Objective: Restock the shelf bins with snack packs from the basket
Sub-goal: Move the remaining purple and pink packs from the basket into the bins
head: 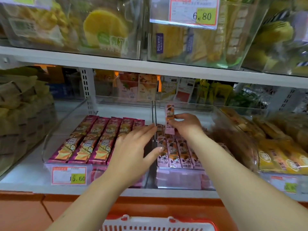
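Pink snack pack (169, 116) upright in right hand (185, 125) over bin (215, 110).

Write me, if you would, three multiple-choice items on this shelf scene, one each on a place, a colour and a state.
1. The pink pack in the right hand is held over: A the bin of pink packs; B the bin of magenta packs; C the top shelf.
2. The basket is: A blue; B red; C green.
3. The left hand is: A gripping a pack; B open, fingers straight; C clenched.
Key: 1 A, the pack stands above that bin's matching rows; 2 B, its red rim shows at the bottom edge; 3 B, its fingers stretch flat by the divider, holding nothing.
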